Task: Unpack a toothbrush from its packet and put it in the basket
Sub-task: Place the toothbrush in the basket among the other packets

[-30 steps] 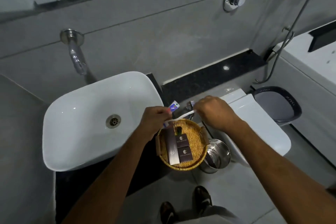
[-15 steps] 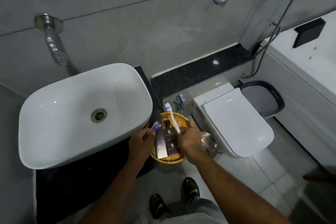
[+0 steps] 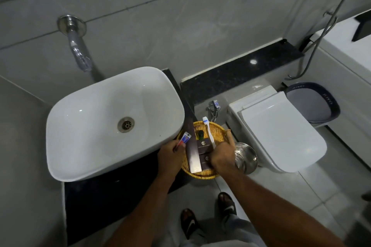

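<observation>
A round wicker basket (image 3: 217, 131) stands on the dark counter just right of the sink. My right hand (image 3: 222, 155) holds the handle of a white toothbrush (image 3: 208, 131) over the basket, with the blue-bristled head pointing away past the far rim. My left hand (image 3: 170, 157) at the basket's left edge grips a small red and blue packet (image 3: 183, 140). Inside the basket lie dark boxes (image 3: 203, 146), a long dark sachet (image 3: 192, 154) and a small dark bottle (image 3: 200, 134).
The white sink (image 3: 112, 122) fills the left, with a wall tap (image 3: 77, 46) above. A closed white toilet (image 3: 281, 130) stands at right, a steel bin (image 3: 246, 157) beside the basket, a dark bin (image 3: 313, 102) further right. My feet (image 3: 208, 218) are below.
Both hands came down from above the basket's far side to its near edge. The toothbrush, held crosswise between the hands a second ago, now points away over the basket in my right hand alone.
</observation>
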Demonstrator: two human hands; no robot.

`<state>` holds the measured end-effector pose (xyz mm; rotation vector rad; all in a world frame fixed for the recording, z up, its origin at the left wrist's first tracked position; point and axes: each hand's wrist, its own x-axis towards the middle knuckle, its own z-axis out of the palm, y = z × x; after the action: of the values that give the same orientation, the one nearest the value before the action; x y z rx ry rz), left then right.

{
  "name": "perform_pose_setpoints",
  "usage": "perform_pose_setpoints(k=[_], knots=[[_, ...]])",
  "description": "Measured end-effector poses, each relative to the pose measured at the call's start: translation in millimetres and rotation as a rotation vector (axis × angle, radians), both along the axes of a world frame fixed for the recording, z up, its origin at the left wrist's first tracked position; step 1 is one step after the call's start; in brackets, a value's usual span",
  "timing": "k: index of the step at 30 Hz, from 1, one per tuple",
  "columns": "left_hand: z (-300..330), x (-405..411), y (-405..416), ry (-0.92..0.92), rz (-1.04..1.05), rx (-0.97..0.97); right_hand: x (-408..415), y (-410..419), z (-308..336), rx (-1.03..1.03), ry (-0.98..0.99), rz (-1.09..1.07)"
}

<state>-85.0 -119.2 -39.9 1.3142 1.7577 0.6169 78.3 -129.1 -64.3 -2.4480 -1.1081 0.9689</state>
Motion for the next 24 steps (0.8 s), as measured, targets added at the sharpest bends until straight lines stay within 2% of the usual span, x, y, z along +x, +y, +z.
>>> perform_pose_setpoints(k=[9,14,19,22,24], knots=[[-4.6,-1.3,1.6,0.039,0.004,0.023,-8.3,-0.4,14.9,-0.092,-0.142,0.177],[-3.3,-0.8,2.5,0.024,0.019,0.011,-6.2,0.3,23.3,-0.024,-0.179,0.201],[8.2,1.1,5.9,-0.02,0.003,-0.004,9.9,2.1,45.2,0.206,-0.09,0.032],[21.8,4.8,12.9,-0.033,-0.122,-0.013,27.0,7.8,62.6,0.321,0.05,0.103],[32.3,10.6,18.9,-0.072,-0.266,-0.074,38.4,13.0,75.5,0.297,0.22,0.175]])
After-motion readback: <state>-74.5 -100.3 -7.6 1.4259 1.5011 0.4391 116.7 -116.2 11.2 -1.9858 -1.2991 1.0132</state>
